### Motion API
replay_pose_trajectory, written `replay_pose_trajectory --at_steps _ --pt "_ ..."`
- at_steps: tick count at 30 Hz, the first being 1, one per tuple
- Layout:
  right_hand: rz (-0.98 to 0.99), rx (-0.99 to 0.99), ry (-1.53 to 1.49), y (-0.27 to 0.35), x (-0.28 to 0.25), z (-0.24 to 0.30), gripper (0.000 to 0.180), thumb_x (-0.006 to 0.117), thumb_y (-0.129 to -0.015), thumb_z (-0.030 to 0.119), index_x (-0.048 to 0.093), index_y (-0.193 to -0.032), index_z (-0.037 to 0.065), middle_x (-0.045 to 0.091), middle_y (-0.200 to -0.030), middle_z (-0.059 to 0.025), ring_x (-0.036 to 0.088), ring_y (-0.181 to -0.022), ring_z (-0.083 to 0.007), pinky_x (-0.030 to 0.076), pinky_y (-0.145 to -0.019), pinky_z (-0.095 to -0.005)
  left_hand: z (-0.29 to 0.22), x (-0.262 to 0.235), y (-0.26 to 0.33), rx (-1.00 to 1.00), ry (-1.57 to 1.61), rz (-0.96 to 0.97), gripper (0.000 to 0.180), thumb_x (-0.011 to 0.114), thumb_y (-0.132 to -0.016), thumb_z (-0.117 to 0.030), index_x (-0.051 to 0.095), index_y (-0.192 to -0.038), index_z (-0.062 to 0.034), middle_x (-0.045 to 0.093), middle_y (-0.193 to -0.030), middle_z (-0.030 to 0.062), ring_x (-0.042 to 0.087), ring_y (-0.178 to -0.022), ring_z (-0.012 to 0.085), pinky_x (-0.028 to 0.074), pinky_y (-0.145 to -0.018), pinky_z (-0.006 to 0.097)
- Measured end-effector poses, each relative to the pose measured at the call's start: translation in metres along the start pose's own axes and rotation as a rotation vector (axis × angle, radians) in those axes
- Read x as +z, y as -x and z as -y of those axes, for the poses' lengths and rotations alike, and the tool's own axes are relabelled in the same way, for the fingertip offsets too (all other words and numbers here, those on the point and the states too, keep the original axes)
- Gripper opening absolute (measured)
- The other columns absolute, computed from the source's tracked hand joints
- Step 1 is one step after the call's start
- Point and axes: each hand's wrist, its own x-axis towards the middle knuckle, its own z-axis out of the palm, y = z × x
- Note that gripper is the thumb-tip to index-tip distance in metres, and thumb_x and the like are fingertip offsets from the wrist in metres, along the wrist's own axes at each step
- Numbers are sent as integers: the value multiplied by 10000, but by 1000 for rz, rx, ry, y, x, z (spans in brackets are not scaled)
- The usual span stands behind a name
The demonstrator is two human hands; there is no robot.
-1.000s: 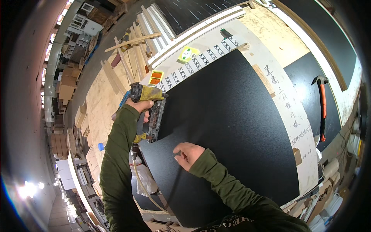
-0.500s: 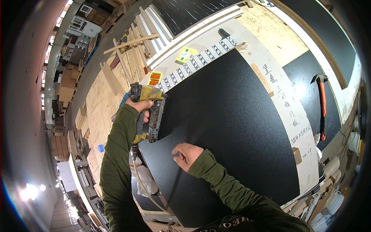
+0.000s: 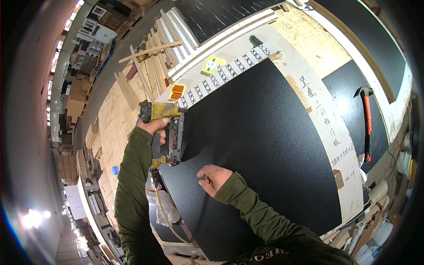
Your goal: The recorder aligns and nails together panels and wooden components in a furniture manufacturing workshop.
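Observation:
My left hand is wrapped round the grip of a yellow and black nail gun, with an air hose running down from its lower end. The gun is over the left edge of a large black panel; whether it touches the panel is unclear. My right hand is low over the panel's near left part, fingers loosely bent, with nothing visible in them. Past the panel's far left edge lie a yellow-green box, an orange-and-yellow pack and a row of strips with black crossed markings.
A claw hammer with an orange handle lies on another dark panel to the right. Wooden strips and white strips are piled at the far left. A clear plastic bag sits below the gun, and a blue cap lies further left.
My left hand has moved the nail gun a little to the left, away from the panel's middle. My right hand stays in almost the same place.

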Motion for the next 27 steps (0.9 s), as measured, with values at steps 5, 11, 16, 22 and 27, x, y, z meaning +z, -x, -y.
replay_pose_trajectory --at_steps 5,11,16,22,27 --pt "-5 -8 23 -1 -3 0 170 606 -778 99 583 -932 30 553 -740 -78 536 -568 -163 459 -542 -277 -5 5 5 -64 -68 -35 331 661 -753 -134 571 -1046 -8 568 -735 54 521 -496 119 480 -417 253" --pt "-22 45 10 -1 -6 8 183 621 -766 101 580 -931 33 546 -723 -82 538 -567 -171 456 -536 -284 -12 17 17 56 -119 -5 376 647 -745 -145 527 -1076 -10 541 -695 55 524 -497 123 467 -405 257" --pt "-8 44 36 0 -2 2 186 626 -764 94 578 -932 31 547 -727 -85 542 -580 -174 456 -546 -282 -8 20 -6 -105 -129 -45 351 670 -738 -177 566 -1034 -18 543 -693 39 525 -500 103 476 -416 242" --pt "15 61 29 -1 -4 5 190 625 -765 91 580 -939 28 562 -768 -94 558 -606 -183 468 -565 -290 -12 28 -19 -117 -183 10 330 684 -732 -200 588 -988 -16 571 -706 45 525 -487 111 473 -411 245" --pt "19 72 32 -1 -5 3 187 618 -770 97 582 -940 27 573 -784 -103 570 -625 -193 478 -579 -296 -17 35 -25 -108 -171 29 310 675 -735 -191 592 -974 -12 580 -704 52 527 -485 119 469 -405 249"
